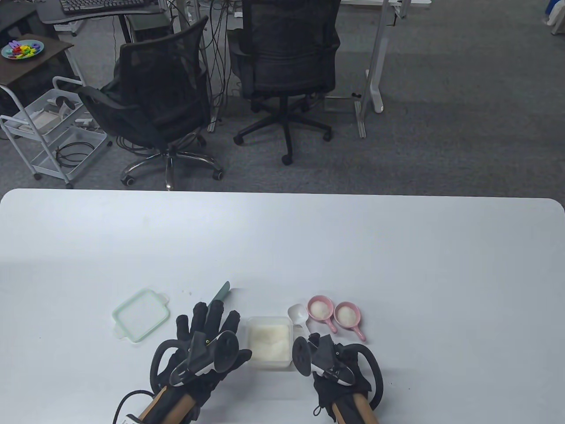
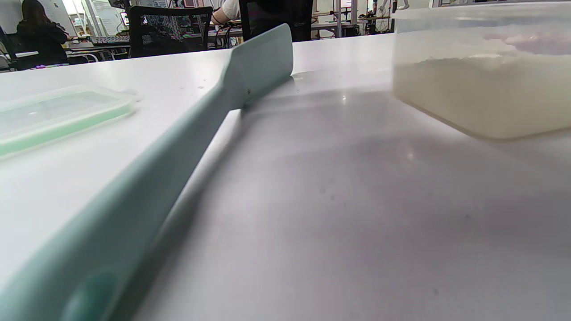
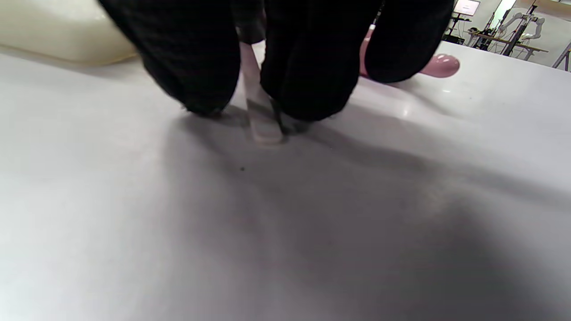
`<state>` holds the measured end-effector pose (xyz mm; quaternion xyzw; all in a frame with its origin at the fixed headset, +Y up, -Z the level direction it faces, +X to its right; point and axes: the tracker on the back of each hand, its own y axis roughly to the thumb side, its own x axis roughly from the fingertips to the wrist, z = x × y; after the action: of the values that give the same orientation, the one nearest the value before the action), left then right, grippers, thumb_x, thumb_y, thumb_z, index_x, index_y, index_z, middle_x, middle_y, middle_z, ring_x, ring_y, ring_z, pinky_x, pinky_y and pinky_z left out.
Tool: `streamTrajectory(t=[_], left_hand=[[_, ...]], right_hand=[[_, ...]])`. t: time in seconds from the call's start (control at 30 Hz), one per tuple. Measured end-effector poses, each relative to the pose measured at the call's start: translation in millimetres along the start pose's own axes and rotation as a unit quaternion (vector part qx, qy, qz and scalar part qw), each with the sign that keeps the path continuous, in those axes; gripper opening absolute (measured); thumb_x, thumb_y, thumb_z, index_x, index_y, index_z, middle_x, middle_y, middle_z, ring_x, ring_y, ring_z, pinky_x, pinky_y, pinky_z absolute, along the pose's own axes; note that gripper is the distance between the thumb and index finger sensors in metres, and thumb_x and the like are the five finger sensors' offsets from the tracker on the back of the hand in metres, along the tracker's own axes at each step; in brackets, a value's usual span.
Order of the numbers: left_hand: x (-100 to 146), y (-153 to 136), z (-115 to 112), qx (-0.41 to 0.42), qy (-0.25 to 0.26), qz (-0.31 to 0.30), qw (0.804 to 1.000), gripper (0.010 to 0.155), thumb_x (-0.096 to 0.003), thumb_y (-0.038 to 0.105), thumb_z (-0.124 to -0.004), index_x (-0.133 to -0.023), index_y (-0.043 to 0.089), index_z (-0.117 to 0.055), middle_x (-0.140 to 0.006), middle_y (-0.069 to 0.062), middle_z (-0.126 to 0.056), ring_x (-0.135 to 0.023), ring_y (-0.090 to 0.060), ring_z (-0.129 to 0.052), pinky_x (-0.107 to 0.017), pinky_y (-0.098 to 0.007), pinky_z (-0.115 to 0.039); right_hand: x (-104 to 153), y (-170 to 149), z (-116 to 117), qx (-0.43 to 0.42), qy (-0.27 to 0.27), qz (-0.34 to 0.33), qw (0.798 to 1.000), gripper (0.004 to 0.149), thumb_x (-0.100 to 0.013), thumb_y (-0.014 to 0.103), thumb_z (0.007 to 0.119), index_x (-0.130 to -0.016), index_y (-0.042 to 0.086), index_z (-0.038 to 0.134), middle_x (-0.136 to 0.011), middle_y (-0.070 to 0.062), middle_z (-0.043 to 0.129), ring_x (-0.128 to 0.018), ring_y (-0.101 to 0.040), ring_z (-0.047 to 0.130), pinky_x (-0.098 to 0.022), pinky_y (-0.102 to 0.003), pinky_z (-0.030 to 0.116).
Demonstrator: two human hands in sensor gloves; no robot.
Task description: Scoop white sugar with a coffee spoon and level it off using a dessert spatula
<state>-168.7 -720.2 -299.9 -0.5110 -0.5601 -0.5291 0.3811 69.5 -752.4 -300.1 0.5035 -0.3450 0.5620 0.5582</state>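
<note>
right hand (image 1: 329, 353) fingers (image 3: 308, 67) straddle the coffee spoon (image 1: 299, 314) handle on the table, closing in but the grip isn't clearly sealed. left hand (image 1: 207, 335) lies flat and spread over the dessert spatula (image 1: 220, 295), not gripping it.

advice: pinch the spoon handle low and firm before lifting, then dip into the sugar tub (image 1: 269, 346) at 9 o'clock of it.

spoon bowl points 11 o'clock; spatula's long axis runs 7 to 1, blade at 1.
</note>
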Motion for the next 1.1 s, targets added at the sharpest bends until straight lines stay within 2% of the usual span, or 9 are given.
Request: streamTrajectory(t=[0.23, 0.33, 0.43, 0.53, 0.67, 0.8, 1.1], left_hand=[[0, -1, 1, 0.002, 0.000, 0.001, 1.000, 0.089, -0.0490, 0.079, -0.051, -0.123, 0.038, -0.025, -0.132, -0.006, -0.014, -0.123, -0.048, -0.024, -0.081, -0.073, -0.031], [0, -5, 4, 0.011, 0.005, 0.004, 1.000, 0.089, -0.0491, 0.079, -0.051, -0.123, 0.038, -0.025, -0.132, -0.007, -0.014, -0.123, -0.048, -0.025, -0.081, -0.073, -0.031], [1, -8, 7, 0.023, 0.016, 0.005, 1.000, 0.089, -0.0490, 0.079, -0.051, -0.123, 0.037, -0.023, -0.132, -0.006, -0.014, -0.123, -0.048, -0.026, -0.081, -0.072, -0.032], [2, -10, 9, 0.042, 0.026, 0.001, 0.999, 0.091, -0.0491, 0.078, -0.052, -0.123, 0.035, -0.019, -0.131, -0.006, -0.014, -0.124, -0.047, -0.027, -0.082, -0.072, -0.033], [0, -15, 10, 0.047, 0.023, 0.001, 0.999, 0.091, -0.0487, 0.079, -0.052, -0.123, 0.036, -0.021, -0.132, -0.006, -0.015, -0.124, -0.048, -0.027, -0.081, -0.072, -0.033], [-1, -19, 9, 0.052, 0.027, 0.003, 0.998, 0.091, -0.0489, 0.078, -0.052, -0.123, 0.036, -0.021, -0.132, -0.006, -0.015, -0.124, -0.047, -0.028, -0.082, -0.071, -0.033], [-3, -23, 7, 0.058, 0.032, -0.002, 0.998, 0.091, -0.0492, 0.079, -0.051, -0.123, 0.037, -0.019, -0.132, -0.006, -0.013, -0.124, -0.047, -0.022, -0.082, -0.072, -0.028]], right_hand=[[3, -7, -7, -0.028, -0.017, 0.002, 0.999, 0.072, -0.057, 0.038, 0.083, -0.114, 0.014, 0.047, -0.101, -0.018, 0.078, -0.074, -0.027, 0.091, -0.072, -0.060, 0.065], [10, -22, -18, -0.119, -0.049, -0.011, 0.992, 0.072, -0.058, 0.043, 0.078, -0.115, 0.014, 0.046, -0.106, -0.019, 0.071, -0.081, -0.030, 0.087, -0.073, -0.063, 0.061], [18, -40, -28, -0.232, -0.091, -0.026, 0.968, 0.075, -0.059, 0.046, 0.075, -0.117, 0.015, 0.040, -0.114, -0.022, 0.059, -0.094, -0.037, 0.077, -0.074, -0.067, 0.056], [21, -50, -32, -0.288, -0.111, -0.034, 0.951, 0.079, -0.060, 0.047, 0.074, -0.118, 0.014, 0.033, -0.120, -0.024, 0.047, -0.104, -0.043, 0.065, -0.075, -0.069, 0.051], [25, -51, -34, -0.283, -0.134, -0.029, 0.949, 0.085, -0.059, 0.051, 0.072, -0.119, 0.016, 0.025, -0.126, -0.025, 0.031, -0.114, -0.049, 0.045, -0.076, -0.073, 0.040], [27, -44, -36, -0.262, -0.148, -0.034, 0.953, 0.088, -0.058, 0.054, 0.071, -0.119, 0.017, 0.020, -0.128, -0.025, 0.019, -0.117, -0.052, 0.028, -0.076, -0.075, 0.031], [32, -28, -39, -0.190, -0.169, -0.033, 0.967, 0.091, -0.058, 0.055, 0.071, -0.119, 0.018, 0.015, -0.128, -0.025, 0.012, -0.117, -0.054, 0.019, -0.076, -0.076, 0.027]])
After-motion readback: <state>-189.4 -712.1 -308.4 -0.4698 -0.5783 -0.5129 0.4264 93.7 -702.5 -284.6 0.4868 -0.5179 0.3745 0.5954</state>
